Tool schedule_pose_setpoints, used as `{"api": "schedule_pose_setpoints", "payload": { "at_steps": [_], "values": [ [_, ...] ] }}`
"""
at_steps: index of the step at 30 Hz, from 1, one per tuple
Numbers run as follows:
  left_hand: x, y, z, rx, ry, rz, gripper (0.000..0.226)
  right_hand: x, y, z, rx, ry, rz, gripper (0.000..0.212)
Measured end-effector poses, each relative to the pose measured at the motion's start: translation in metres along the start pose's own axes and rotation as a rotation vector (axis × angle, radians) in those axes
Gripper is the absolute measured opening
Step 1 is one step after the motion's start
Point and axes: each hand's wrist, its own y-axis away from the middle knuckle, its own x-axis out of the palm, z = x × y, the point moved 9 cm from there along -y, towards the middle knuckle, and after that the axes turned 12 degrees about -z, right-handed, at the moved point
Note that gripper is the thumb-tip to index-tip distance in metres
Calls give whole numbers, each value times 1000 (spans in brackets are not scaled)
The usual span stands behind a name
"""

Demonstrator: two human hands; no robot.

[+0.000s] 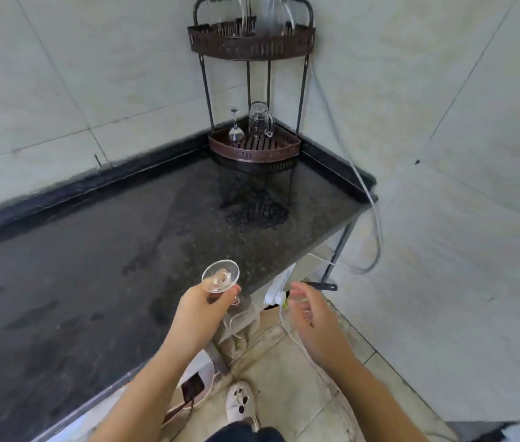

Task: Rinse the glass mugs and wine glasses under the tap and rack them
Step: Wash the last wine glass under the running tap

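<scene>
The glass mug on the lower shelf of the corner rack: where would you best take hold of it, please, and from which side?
Probably by its handle, coming in from the front right. The glass mug stands upside down on the lower shelf, handle turned right, while the upturned wine glass crowds its left.

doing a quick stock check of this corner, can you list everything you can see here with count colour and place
wine glass in hand: 1, clear, held upside down at the counter's front edge
wine glass on rack: 1, clear, inverted on the lower shelf, left side
glass mug: 1, clear, inverted on the lower shelf beside that glass
glassware on top shelf: clear, cropped, count unclear
corner rack: 1, dark brown, two tiers, back corner of the counter
counter: 1, dark speckled, wet patches
hose: 1, pale, hanging down the right wall
shoe: 1, white, on the floor tiles
left hand: grips the wine glass stem
right hand: loosely curled, holds nothing clear
</scene>
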Motion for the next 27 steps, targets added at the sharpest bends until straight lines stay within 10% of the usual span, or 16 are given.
{"api": "schedule_pose_setpoints", "payload": {
  "at_steps": [27],
  "values": [
    [169,-421,-188,77,49,-104,9,41,-493,20,-144,151,155,42]
  ]
}}
